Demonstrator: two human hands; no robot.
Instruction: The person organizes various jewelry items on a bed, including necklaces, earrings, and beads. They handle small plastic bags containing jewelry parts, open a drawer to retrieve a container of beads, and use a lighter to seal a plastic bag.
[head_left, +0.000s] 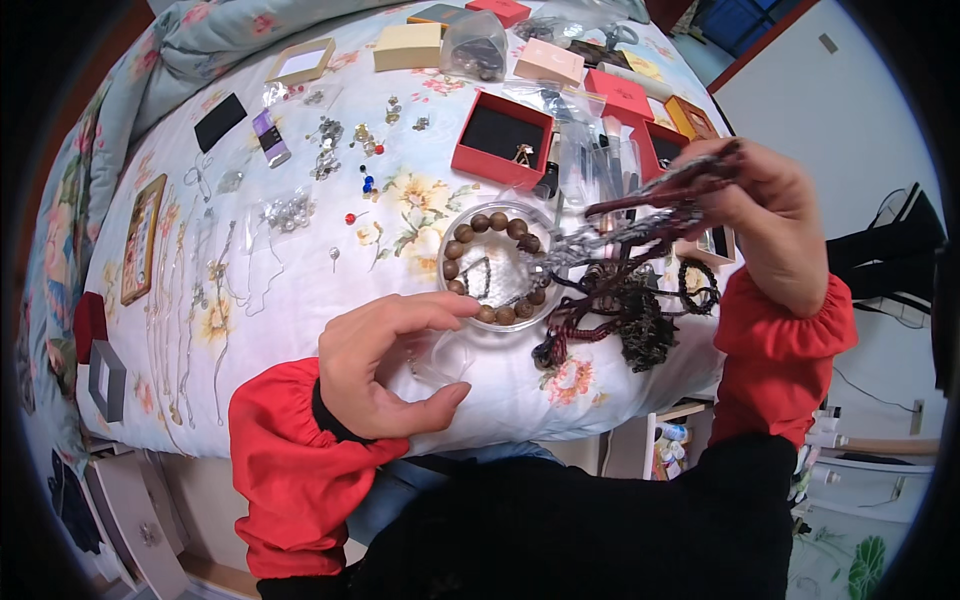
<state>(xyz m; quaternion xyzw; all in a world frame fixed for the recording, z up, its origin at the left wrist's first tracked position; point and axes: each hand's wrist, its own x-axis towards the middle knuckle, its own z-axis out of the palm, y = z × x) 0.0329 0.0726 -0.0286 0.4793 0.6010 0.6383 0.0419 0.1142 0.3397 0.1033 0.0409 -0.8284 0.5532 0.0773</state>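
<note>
My right hand (772, 202) grips a bundle of dark red and silvery beaded strands (660, 195), raised at the right, with its lower ends hanging toward a round clear plastic container (444, 262). A brown wooden bead bracelet (498, 221) lies in that container, with a thin dark chain inside its ring. My left hand (397, 360) is at the container's lower left, fingers apart, near a small clear plastic piece (446, 360); it holds nothing that I can see. Dark beaded jewellery (645, 330) lies in a heap right of the container, beside a black bead bracelet (698, 287).
Beyond the container stand an open red box (495, 174) and makeup brushes (613, 142). Farther back are a cream box (407, 47) and a clear plastic cup (474, 45). Earrings (328, 146), fine necklaces (180, 330) and a framed case (142, 240) lie at the left.
</note>
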